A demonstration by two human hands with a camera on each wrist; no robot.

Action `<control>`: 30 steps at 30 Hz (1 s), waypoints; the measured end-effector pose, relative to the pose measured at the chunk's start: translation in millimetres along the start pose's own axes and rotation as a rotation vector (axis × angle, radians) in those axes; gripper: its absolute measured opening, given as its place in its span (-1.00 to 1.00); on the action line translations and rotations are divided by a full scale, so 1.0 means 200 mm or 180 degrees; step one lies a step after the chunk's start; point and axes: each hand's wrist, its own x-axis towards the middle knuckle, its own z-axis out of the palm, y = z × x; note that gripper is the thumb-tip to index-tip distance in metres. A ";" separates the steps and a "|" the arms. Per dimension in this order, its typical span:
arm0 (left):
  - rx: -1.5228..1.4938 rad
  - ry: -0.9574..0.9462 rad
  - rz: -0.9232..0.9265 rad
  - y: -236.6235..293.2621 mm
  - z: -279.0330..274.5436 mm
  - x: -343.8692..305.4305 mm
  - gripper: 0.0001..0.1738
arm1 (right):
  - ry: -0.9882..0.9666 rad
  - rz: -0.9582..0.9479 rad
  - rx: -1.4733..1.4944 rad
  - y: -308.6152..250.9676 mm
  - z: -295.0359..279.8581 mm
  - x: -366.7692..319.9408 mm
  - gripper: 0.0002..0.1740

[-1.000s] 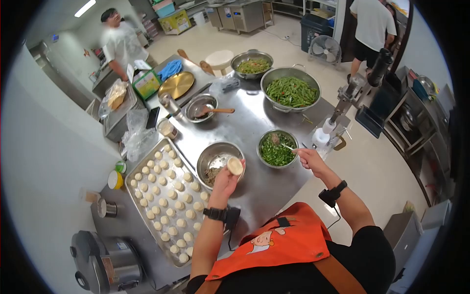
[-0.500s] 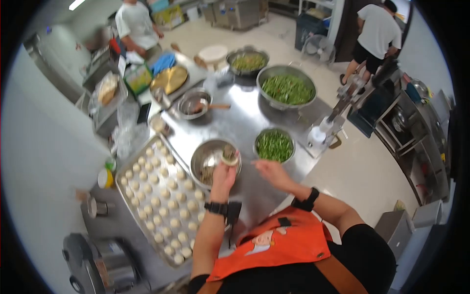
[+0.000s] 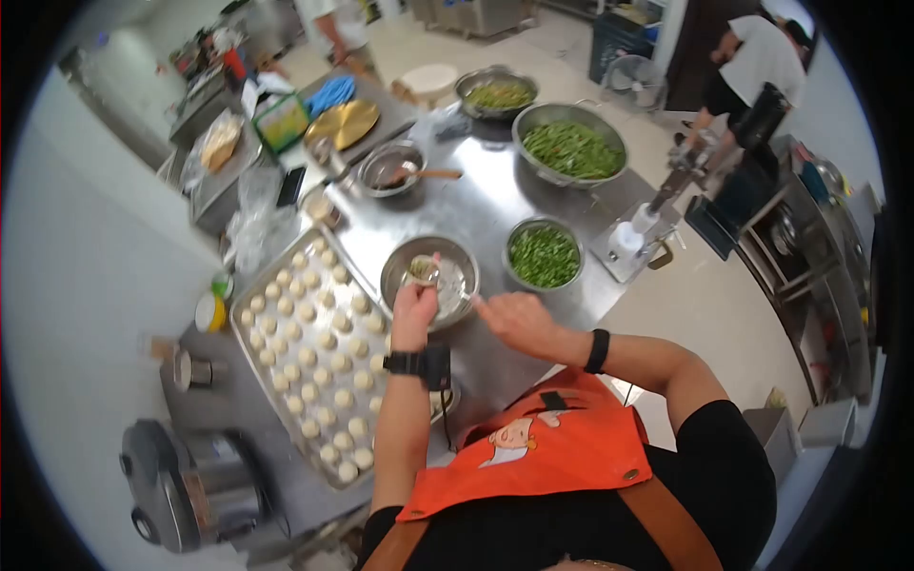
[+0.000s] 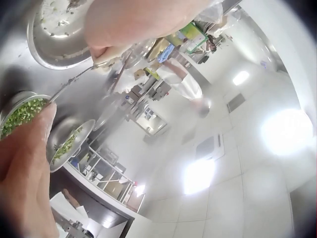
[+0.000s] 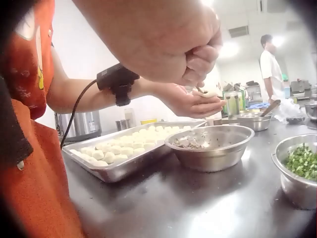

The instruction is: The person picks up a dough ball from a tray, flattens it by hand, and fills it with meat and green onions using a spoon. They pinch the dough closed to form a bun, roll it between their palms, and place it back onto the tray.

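My left hand (image 3: 414,312) holds a round dough wrapper (image 5: 209,93) up over the rim of a steel bowl (image 5: 213,157). Some minced filling (image 5: 189,144) lies in that bowl. In my right hand (image 3: 522,322), the fingers pinch the thin metal handle of a spoon (image 4: 69,85). Its far end reaches into the wrapper, where the left hand partly hides it. To the right of the filling bowl stands a bowl of chopped greens (image 3: 545,257). A metal tray (image 3: 249,354) with rows of small dough pieces (image 3: 327,339) lies left of my left hand.
Farther back on the steel table are a large colander of green beans (image 3: 571,149), another bowl of vegetables (image 3: 500,95) and a bowl with a wooden-handled utensil (image 3: 433,174). A clamped press-like device (image 3: 647,214) stands at right, a rice cooker (image 3: 205,485) at left.
My right hand has come with the spoon from the greens bowl to the wrapper in my left hand. The left hand has turned and shifted slightly left and up. People in the background have moved.
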 end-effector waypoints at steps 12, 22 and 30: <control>-0.3224 0.0640 -0.0645 -0.45 -0.28 0.13 -0.52 | -0.0346 0.1786 0.2972 -0.02 -0.11 0.21 -0.72; -0.3881 0.0359 -0.0881 -0.35 -0.29 0.01 -0.62 | -0.0651 0.1814 0.3059 0.06 0.02 0.27 -0.69; -0.3759 0.0611 -0.1181 -0.37 -0.29 -0.02 -0.71 | -0.1218 0.2468 0.4610 0.07 0.04 0.29 -0.68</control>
